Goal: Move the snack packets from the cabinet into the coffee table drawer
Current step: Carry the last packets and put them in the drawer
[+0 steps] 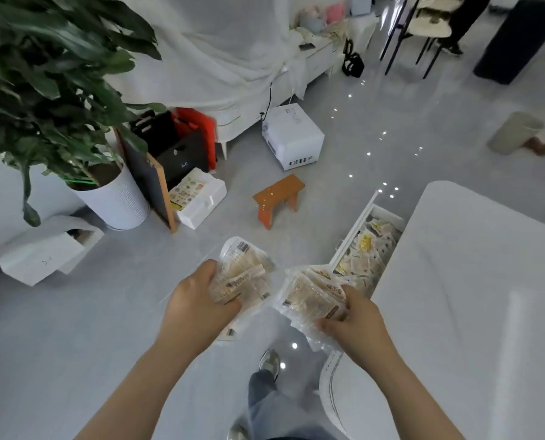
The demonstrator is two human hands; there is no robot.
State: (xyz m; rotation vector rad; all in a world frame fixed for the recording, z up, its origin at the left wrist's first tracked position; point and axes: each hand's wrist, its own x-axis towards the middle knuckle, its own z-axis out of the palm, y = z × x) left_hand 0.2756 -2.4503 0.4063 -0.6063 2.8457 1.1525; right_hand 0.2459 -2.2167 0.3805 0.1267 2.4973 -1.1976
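Drawer [355,228] open and already part-filled; your left hand [198,300] and right hand [352,320] each grip packets [309,296] yet to go in.

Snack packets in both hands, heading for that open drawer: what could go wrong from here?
1. The left hand grips a loose stack of clear plastic snack packets, the right hand a second stack; outer packets might slip onto the grey floor.
2. The open white drawer already holds many packets, so it may overfill and jam.
3. The small orange wooden stool stands nearby, a possible trip hazard.
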